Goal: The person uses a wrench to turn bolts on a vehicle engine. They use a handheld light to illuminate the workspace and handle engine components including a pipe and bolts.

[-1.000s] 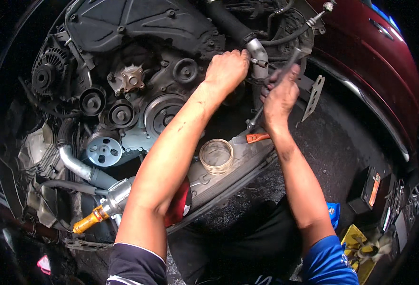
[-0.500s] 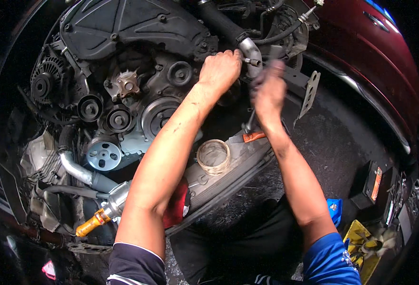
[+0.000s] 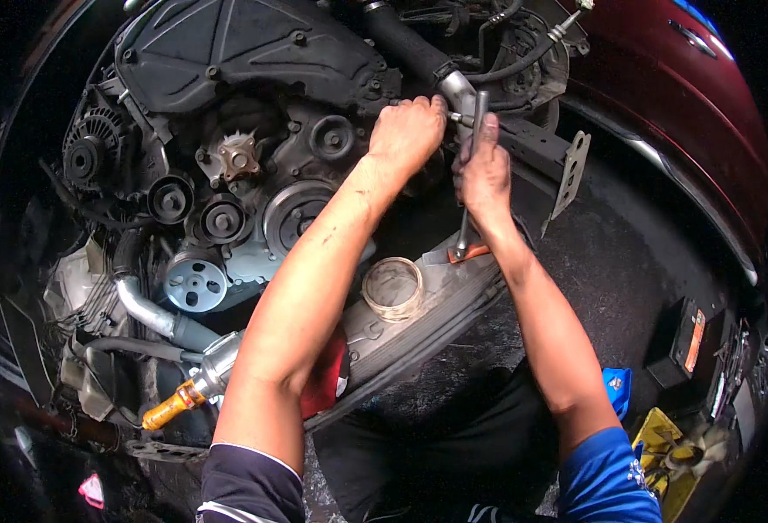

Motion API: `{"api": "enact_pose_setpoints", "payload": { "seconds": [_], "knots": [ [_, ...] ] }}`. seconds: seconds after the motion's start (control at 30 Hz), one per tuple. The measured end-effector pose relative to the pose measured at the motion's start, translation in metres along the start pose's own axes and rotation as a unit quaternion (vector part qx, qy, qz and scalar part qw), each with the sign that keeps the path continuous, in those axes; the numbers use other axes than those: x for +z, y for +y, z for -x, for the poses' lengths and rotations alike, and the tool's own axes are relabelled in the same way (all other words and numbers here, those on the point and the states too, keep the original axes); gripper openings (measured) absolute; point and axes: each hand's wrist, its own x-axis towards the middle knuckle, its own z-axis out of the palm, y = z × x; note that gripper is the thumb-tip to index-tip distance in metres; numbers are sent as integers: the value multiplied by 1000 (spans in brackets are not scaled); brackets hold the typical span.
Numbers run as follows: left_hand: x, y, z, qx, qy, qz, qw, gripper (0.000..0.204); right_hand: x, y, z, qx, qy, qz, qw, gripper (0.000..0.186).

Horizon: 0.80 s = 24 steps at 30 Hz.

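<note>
At the engine's right side, my left hand is closed around a socket extension, whose metal end pokes out toward the right. Its far part is hidden behind my fingers. My right hand grips a long silver wrench upright, its top rising past my thumb and its lower end above an orange-handled scraper. The wrench's upper part passes close to the extension's end; whether they touch I cannot tell. Behind both hands runs a silver pipe joined to a black hose.
A round tan ring-shaped container and an open-ended wrench rest on the front crossbeam. An orange-handled tool lies at lower left. A battery and a yellow fan part are on the right.
My right hand was blurred by motion and has moved slightly down and left. The wrench now stands more upright and shows clearly. My left hand has stayed nearly in place.
</note>
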Motion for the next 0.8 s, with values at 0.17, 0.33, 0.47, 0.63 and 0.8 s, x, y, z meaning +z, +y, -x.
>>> {"api": "enact_pose_setpoints", "payload": {
  "seconds": [0.17, 0.33, 0.47, 0.63, 0.8],
  "knots": [
    [3, 2, 0, -7, -10, -4, 1000, 18, -1, -2, 0, 14, 30, -13, 999, 79],
    [5, 0, 1, 3, -1, -12, 1000, 19, -5, -18, 2, 81, -17, -26, 996, 62],
    [6, 6, -4, -2, 9, -8, 1000, 21, -12, 1, -19, -122, 13, 220, 968, 39],
    [-1, 12, 13, -47, 24, 49, 997, 34, -2, 0, -8, -97, -61, 147, 982, 26],
    [-16, 40, 49, -192, 7, 310, 931, 46, -4, -1, -10, -111, -34, 157, 981, 26]
  ]
}}
